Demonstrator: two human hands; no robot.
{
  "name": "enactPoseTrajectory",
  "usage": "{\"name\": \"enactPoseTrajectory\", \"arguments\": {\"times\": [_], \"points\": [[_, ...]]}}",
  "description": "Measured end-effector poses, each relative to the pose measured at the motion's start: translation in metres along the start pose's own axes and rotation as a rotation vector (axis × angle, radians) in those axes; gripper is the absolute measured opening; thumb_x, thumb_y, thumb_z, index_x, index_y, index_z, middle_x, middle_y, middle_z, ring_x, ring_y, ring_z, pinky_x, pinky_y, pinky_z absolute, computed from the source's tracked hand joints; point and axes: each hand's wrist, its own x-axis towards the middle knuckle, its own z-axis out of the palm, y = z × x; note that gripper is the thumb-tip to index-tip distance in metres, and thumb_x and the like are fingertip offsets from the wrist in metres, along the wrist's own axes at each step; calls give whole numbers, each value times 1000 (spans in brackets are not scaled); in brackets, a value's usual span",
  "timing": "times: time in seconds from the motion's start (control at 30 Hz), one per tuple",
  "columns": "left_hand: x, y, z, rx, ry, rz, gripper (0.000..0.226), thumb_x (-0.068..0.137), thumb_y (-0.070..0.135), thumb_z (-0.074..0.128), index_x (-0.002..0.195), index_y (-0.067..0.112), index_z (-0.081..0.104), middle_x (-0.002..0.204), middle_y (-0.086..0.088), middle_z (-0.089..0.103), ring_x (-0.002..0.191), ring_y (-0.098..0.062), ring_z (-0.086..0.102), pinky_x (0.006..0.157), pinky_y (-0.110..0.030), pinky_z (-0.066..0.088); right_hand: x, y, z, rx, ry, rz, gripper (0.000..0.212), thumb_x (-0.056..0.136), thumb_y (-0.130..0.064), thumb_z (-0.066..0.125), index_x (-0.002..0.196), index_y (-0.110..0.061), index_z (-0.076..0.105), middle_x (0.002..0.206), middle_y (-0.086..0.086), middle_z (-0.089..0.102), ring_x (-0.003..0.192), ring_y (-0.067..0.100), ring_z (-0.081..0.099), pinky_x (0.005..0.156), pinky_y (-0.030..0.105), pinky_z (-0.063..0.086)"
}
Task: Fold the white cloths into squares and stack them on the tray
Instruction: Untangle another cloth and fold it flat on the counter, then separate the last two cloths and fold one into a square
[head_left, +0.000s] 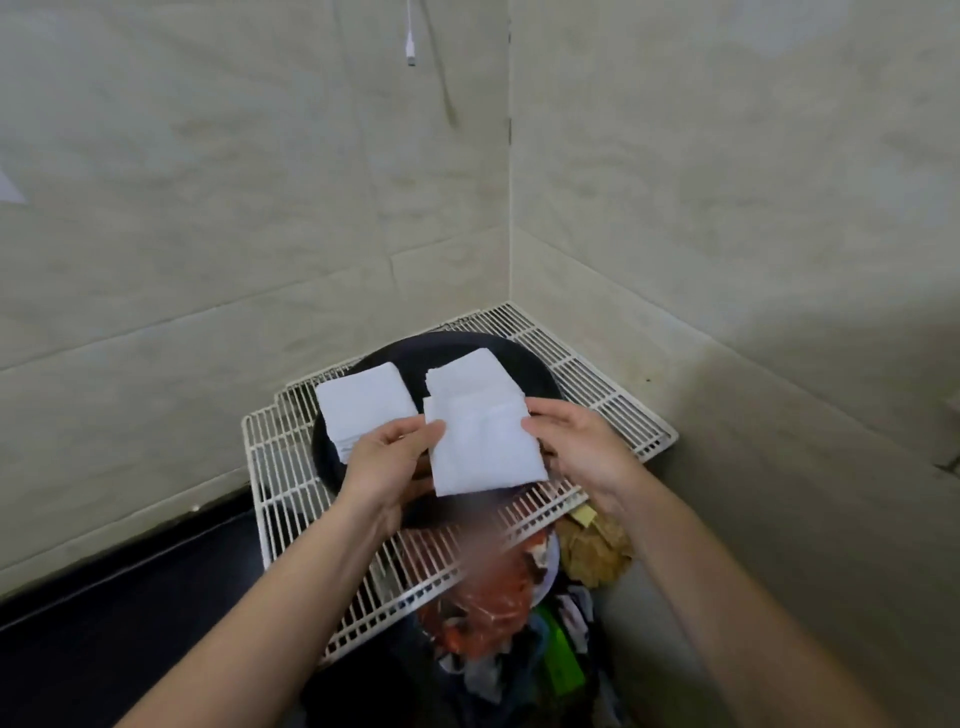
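- Left hand (387, 462) and right hand (582, 452) each pinch one side of the folded white cloth square (485, 452), both grips closed on it.
- It hangs over the round black tray (447, 348), at its near rim.
- Just beyond lies the right white cloth stack (467, 376); the left white cloth stack (363, 405) sits beside.

The round black tray (524, 358) sits on a white wire rack (280, 467) pushed into the corner of two pale tiled walls (208, 208), which close off its far sides; the way in is from the near side and from above. Two piles of folded white cloths, the left stack (363, 405) and the right stack (467, 379), fill most of the tray, leaving a narrow bare strip between them. The left hand (384, 462) and right hand (582, 452), pinching a folded white cloth (483, 452) between them, occupy the air over the tray's near edge, and a heap of coloured clutter (493, 597) crowds under the rack's near side.
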Motion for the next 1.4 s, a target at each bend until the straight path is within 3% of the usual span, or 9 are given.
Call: {"name": "enactPoseTrajectory", "arguments": {"times": [0.23,0.5,0.67,0.87,0.97,1.07,1.17,1.27,1.4], "points": [[64,25,41,-12,204,82,22,89,15,73,107,8,63,98,-14,72,74,-23,69,52,-29,55,99,-23,-8,-123,55,-77,31,95,-13,66,125,-14,68,115,5,73,103,16,70,91,31,56],[109,27,52,147,266,160,39,78,-7,62,114,8,60,99,-5,70,86,-25,68,71,-36,57,161,-33,-7,-181,28,-78,37,94,-7,64,130,-13,65,117,4,69,108,17,66,92,27,51],[113,15,51,537,337,203,38,87,1,57,123,11,64,118,-5,66,109,-25,61,92,-30,48,171,-13,-6,-249,2,-31,41,92,-5,62,133,-12,61,121,6,70,106,19,68,97,39,56],[116,9,56,696,335,211,41,91,2,53,132,7,60,128,-10,65,118,-29,58,88,-22,37,176,-4,-10,-261,33,-59,38,94,-5,64,130,-15,62,119,3,71,107,17,67,98,35,54],[115,7,57,775,314,224,31,91,1,52,117,7,67,114,-11,68,107,-31,60,82,-23,38,178,-2,-8,-281,53,-66,36,94,-6,64,129,-16,64,117,2,71,108,16,67,101,35,53],[112,8,56,837,302,201,28,88,-2,51,72,21,53,87,-9,56,82,-27,50,73,-26,38,178,2,-5,-344,68,-60,36,93,-8,64,127,-18,65,115,-1,71,110,16,65,104,38,51],[106,17,53,842,217,186,11,88,3,55,91,6,65,95,-18,65,92,-33,59,79,-33,47,171,-7,-3,-360,116,-86,32,95,-13,61,126,-20,65,112,-5,70,111,16,65,105,38,50],[94,33,41,787,206,368,37,93,13,58,129,7,62,119,-13,68,113,-27,61,89,-26,44,160,-28,-1,-587,186,-252,34,103,-23,50,134,-17,61,130,2,65,123,21,59,107,37,45],[54,53,-1,908,437,999,33,99,21,56,131,12,62,141,-9,57,129,-26,52,106,-35,39,138,-57,16,-1037,308,-667,54,105,-43,31,150,-16,44,159,15,36,145,34,33,118,48,28]]}}
